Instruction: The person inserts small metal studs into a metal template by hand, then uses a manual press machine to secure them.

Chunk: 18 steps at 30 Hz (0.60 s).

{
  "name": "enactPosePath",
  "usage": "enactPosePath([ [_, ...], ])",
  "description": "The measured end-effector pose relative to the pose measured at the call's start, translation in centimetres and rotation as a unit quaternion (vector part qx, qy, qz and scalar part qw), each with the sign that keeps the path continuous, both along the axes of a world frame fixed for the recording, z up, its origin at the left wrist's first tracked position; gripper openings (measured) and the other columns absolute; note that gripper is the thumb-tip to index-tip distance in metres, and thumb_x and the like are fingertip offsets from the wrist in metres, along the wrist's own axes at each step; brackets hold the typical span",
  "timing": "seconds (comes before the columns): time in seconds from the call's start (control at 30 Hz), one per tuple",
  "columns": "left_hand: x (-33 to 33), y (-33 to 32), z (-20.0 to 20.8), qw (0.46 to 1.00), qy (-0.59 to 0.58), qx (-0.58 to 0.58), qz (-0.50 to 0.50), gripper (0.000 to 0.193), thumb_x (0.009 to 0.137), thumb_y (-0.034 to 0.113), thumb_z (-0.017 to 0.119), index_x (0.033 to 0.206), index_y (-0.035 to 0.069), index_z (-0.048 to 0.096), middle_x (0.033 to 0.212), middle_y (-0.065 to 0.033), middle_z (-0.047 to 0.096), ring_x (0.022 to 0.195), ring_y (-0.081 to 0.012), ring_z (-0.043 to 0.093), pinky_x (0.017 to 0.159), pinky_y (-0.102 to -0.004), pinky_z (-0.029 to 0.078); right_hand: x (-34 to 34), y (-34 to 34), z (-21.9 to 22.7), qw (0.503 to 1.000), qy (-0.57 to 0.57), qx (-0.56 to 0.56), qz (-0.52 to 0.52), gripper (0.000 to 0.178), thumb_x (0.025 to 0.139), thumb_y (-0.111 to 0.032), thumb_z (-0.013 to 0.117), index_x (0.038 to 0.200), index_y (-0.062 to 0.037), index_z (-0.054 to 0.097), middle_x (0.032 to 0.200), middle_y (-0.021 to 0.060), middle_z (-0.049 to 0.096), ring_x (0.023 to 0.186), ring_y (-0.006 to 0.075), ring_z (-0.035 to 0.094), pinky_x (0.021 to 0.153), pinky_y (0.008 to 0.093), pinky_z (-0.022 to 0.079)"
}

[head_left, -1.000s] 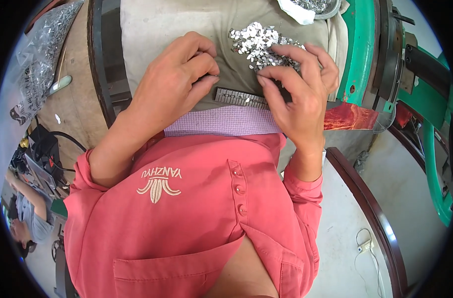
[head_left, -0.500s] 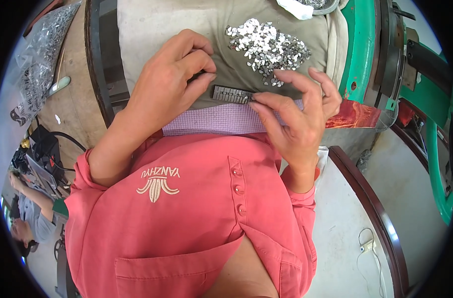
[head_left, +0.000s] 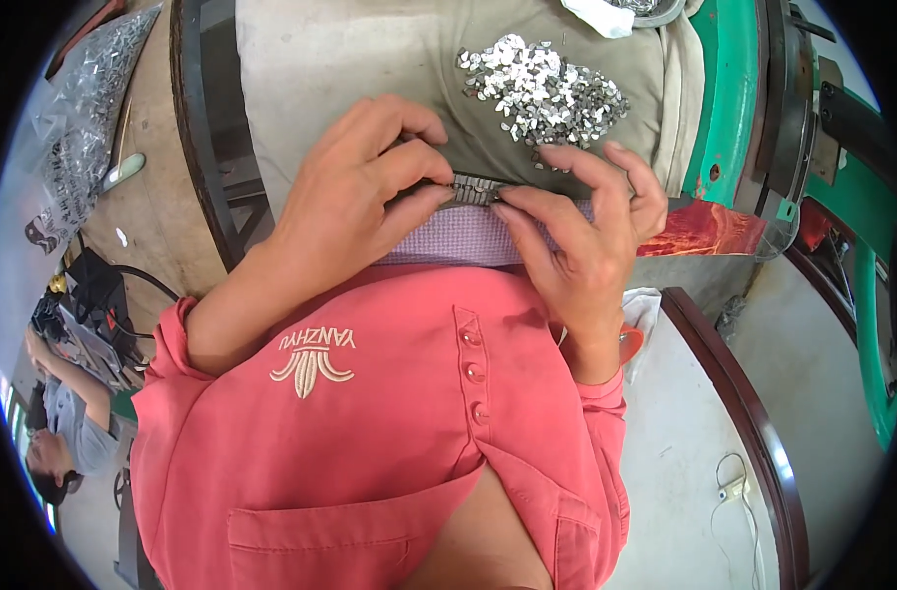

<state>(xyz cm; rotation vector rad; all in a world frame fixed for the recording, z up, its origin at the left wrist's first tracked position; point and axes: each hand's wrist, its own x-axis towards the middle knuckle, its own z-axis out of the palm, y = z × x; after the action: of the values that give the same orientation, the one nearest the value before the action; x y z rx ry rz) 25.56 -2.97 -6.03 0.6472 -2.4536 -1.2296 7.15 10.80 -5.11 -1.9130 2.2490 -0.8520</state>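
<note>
Metal strip pinched between both hands, mostly hidden by fingers.

Two hands: left hand, right hand; one metal-piece pile; one metal strip.

Silver metal bits; olive cloth; lilac, perhaps checked, pad; green machine frame.

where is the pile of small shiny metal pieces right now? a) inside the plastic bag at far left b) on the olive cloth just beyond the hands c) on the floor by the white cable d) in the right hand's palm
b: the pile of small metal pieces lies loose on the olive cloth, just past the left hand and right hand, which pinch a row of metal pieces between them.
</note>
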Motion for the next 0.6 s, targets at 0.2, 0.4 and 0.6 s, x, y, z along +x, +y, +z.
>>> enactPosePath([
  [0.2, 0.2, -0.3, 0.2, 0.999, -0.007, 0.046, -0.004, 0.025, 0.072, -0.001, 0.081, 0.092, 0.004, 0.066, 0.112, -0.0104, 0.059, 0.102, -0.0261, 0.059, 0.078, -0.0331, 0.050, 0.5, -0.5, 0.3, 0.999, 0.032, 0.022, 0.011, 0.013, 0.071, -0.022, 0.081, 0.081, -0.0209, 0.072, 0.114, -0.0065, 0.064, 0.122, 0.0262, 0.048, 0.103, 0.0470, 0.025],
  [0.4, 0.3, -0.4, 0.3, 0.998, -0.012, 0.054, -0.014, 0.027, 0.071, -0.001, 0.081, 0.093, 0.003, 0.065, 0.113, -0.0102, 0.059, 0.102, -0.0266, 0.059, 0.077, -0.0335, 0.050, 0.7, -1.0, 1.2, 0.996, 0.076, 0.044, 0.016, 0.013, 0.072, -0.022, 0.080, 0.082, -0.0205, 0.071, 0.111, -0.0064, 0.064, 0.123, 0.0248, 0.048, 0.104, 0.0478, 0.024],
  [0.6, -0.4, -0.3, 0.6, 0.999, -0.019, -0.019, -0.019, 0.030, 0.069, 0.004, 0.082, 0.093, 0.004, 0.065, 0.112, -0.0091, 0.061, 0.099, -0.0292, 0.059, 0.080, -0.0368, 0.049, -1.6, -2.8, 0.8, 0.998, 0.066, 0.013, 0.019, 0.016, 0.071, -0.018, 0.083, 0.087, -0.0212, 0.078, 0.109, -0.0061, 0.067, 0.118, 0.0276, 0.052, 0.102, 0.0402, 0.028],
])
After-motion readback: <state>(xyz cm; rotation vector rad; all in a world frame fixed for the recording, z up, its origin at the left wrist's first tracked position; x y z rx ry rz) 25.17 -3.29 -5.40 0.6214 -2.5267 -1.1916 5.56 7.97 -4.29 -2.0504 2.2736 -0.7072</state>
